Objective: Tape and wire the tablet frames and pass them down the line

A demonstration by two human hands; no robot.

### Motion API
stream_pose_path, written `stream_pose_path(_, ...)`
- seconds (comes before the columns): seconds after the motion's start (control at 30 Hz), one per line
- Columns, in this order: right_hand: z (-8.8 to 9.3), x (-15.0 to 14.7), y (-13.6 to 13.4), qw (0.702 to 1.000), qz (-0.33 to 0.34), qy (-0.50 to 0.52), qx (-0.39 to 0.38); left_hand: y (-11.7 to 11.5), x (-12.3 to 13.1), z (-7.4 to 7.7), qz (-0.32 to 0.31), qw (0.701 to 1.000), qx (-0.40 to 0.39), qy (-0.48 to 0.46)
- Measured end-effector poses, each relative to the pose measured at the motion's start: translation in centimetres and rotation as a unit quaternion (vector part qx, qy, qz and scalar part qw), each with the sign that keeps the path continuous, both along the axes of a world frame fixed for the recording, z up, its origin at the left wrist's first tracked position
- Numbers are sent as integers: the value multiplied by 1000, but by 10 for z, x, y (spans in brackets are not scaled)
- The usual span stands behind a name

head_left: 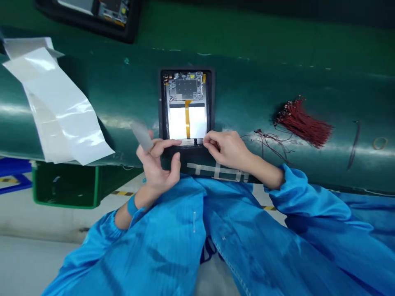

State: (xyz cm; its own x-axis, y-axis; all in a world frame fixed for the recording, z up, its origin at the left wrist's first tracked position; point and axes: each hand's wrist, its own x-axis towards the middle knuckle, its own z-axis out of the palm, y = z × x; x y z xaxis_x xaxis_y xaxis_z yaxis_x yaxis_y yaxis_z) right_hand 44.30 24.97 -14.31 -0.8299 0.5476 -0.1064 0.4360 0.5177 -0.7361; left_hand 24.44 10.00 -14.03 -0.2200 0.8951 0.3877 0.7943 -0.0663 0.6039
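An opened tablet (198, 119) lies in a dark frame on the green bench, its circuit board (187, 88) at the far end. Below the board are pale battery cells with a yellow tape strip (187, 119) running between them. My left hand (159, 168) holds a translucent strip (142, 135) between its fingers. Its index finger stretches to the tablet's near edge, while the thumb stands apart. At the tablet's near right corner, my right hand (226, 149) is closed in a pinch. Whatever lies between those fingertips is hidden.
White sheets (68, 107) overlap at the left of the bench (129, 82). To the right lie a bundle of dark red wires (304, 123) and several loose wires (268, 142). Another opened device (131, 20) sits at the far left. A green bin (97, 187) stands below the near edge.
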Motion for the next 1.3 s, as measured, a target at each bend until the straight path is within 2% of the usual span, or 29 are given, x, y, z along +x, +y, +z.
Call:
stream_pose_path(0.13, 1, -10, 2, 997, 52, -44, 35, -16, 3, -19, 1, 999, -39, 5)
stream_pose_path(0.27, 4, -13, 1, 993, 68, -80, 61, -21, 2, -29, 3, 998, -61, 7)
stream_pose_path(0.47, 9, -18, -3, 981, 89, -145, 97, -16, 2, -30, -9, 997, -79, 10)
stream_pose_path(0.67, 17, -23, -3, 970, 107, -192, 105, -8, 7, -29, -58, 995, -78, 22)
stream_pose_path(0.8, 20, -25, -4, 968, 110, -203, 102, -3, 6, -36, -86, 992, -45, 84)
stream_pose_path(1.0, 27, -24, -4, 968, 107, -203, 99, 4, 15, -37, -110, 972, 66, 195)
stream_pose_path(1.1, 32, -6, 15, 975, 63, -179, 120, 2, 13, -30, -129, 973, 27, 191)
stream_pose_path(1.17, 35, 13, 29, 973, -21, -154, 168, -2, 2, -24, -116, 984, -15, 132)
stream_pose_path(1.23, 36, 30, 33, 955, -121, -133, 234, -6, -13, -23, -48, 997, -40, 52)
stream_pose_path(1.3, 34, 38, 22, 944, -162, -136, 252, -8, -28, -27, 32, 998, -55, -23)
